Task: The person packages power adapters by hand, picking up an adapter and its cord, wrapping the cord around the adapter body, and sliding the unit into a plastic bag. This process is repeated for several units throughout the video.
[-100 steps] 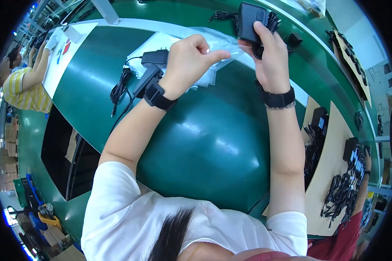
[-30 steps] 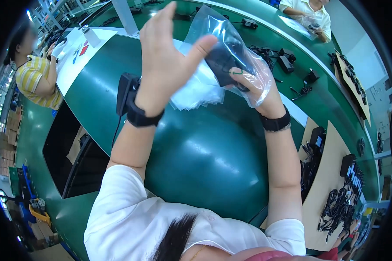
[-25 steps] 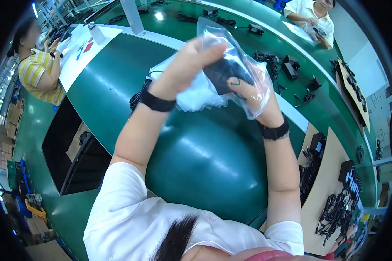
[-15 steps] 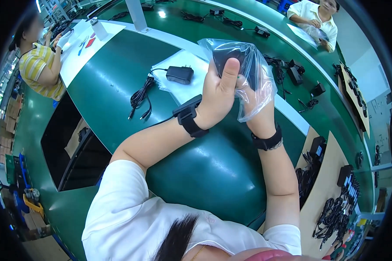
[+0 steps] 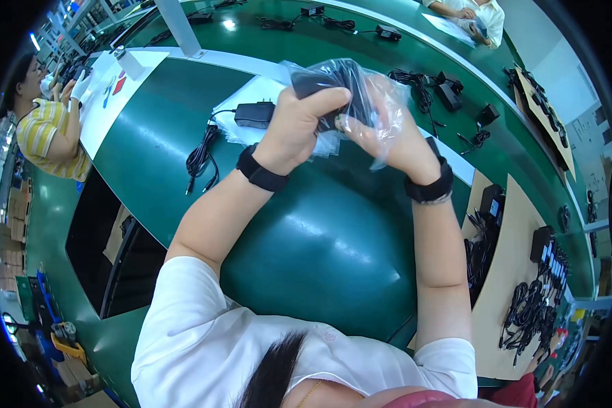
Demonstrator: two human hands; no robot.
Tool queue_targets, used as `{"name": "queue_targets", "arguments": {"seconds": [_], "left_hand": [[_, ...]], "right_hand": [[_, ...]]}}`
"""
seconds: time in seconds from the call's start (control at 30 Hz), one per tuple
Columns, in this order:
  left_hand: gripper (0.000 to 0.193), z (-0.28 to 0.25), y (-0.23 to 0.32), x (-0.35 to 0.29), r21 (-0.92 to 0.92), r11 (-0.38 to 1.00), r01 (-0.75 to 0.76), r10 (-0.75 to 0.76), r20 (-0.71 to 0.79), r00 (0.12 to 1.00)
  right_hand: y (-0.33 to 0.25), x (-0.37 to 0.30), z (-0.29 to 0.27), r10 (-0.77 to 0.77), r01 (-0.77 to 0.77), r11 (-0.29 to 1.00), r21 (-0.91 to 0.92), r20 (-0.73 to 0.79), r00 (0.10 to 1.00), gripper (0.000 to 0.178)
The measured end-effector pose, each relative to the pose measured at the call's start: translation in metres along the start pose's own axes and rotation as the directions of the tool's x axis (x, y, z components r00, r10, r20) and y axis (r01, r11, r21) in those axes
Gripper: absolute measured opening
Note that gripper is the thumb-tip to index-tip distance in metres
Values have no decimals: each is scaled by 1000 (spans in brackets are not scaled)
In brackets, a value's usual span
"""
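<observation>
Up over the far edge of the green table I hold a clear plastic bag (image 5: 385,92) with a black power adapter (image 5: 313,80) and dark cable in it. My left hand (image 5: 291,128) grips the adapter, its thumb laid across the front. My right hand (image 5: 402,139) is closed on the right side of the bag, and the film covers part of its fingers. Another black adapter (image 5: 253,114) lies left of my left hand on a stack of clear bags (image 5: 234,98). Its coiled cable (image 5: 198,161) rests on the table.
Cardboard sheets (image 5: 493,299) on the right carry black adapters and bundled cables (image 5: 529,306). More adapters (image 5: 449,94) lie on the bench beyond a pale rail. A co-worker in yellow stripes (image 5: 51,132) sits far left, another person (image 5: 472,17) far right. A dark opening (image 5: 119,251) is left of my arm.
Both hands have drawn apart a little, the left one shifting left. My left thumb has swung from upright to pointing right across the adapter. The whole view has shifted slightly.
</observation>
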State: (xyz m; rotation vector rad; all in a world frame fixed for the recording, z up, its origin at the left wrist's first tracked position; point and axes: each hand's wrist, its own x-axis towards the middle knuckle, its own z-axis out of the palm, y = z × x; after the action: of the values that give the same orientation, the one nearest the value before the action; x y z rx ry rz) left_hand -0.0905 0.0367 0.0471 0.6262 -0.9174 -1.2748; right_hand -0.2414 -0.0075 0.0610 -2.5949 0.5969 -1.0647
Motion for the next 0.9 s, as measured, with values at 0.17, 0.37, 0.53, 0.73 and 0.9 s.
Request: {"name": "queue_targets", "arguments": {"seconds": [0.17,0.37,0.53,0.73,0.9], "left_hand": [[14,-9,9,4,-91,995,-32,35,31,999],[12,-25,18,13,-256,965,-65,36,-116,993],[13,-12,22,6,-181,959,-217,188,-167,968],[17,1,13,-1,-142,960,-243,232,-93,968],[27,3,8,-4,80,984,-159,164,-57,985]], "right_hand": [[0,1,-25,270,-287,741,608,122,955,51],[10,3,-30,396,-119,714,690,-257,881,50],[-5,-4,10,434,-450,263,854,312,845,90],[-15,-4,34,304,-200,-283,938,285,909,53],[-20,2,23,591,-191,97,977,98,801,35]]}}
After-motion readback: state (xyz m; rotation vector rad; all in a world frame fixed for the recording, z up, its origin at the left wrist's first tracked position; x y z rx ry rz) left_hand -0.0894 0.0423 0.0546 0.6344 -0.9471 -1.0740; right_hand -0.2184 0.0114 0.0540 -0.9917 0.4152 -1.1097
